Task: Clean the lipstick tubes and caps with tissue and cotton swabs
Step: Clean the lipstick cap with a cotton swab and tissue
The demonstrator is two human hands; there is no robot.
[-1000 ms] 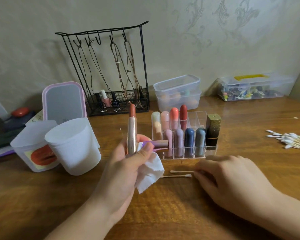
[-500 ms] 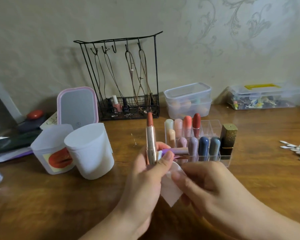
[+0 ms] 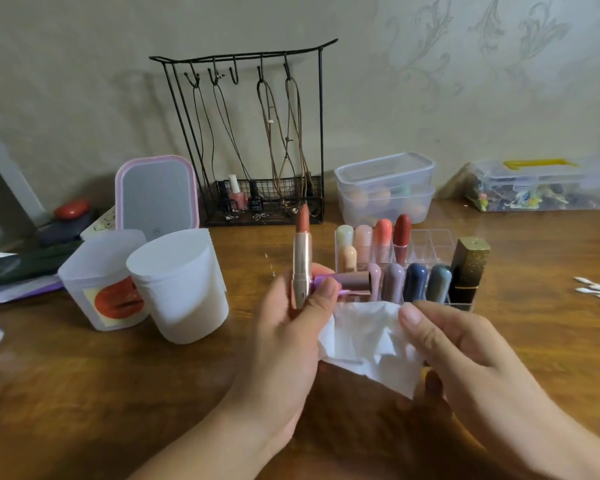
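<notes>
Table: a brown wooden top (image 3: 84,393) carried everything.
Rack: a black wire stand (image 3: 253,140) stood against the wall, cords hanging from its hooks, nail polish bottles (image 3: 237,194) in its basket.
Mirror: a pink-framed mirror (image 3: 156,195) leaned left of the rack.
Boxes: two stacked clear containers (image 3: 385,188) sat right of the rack.

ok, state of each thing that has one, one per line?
lipstick: uncapped, bullet extended, upright in left hand
cap: off, held sideways by left hand
tissue: crumpled, pinched by right hand
clear boxes: lidded, stacked
organizer: partly filled
</notes>
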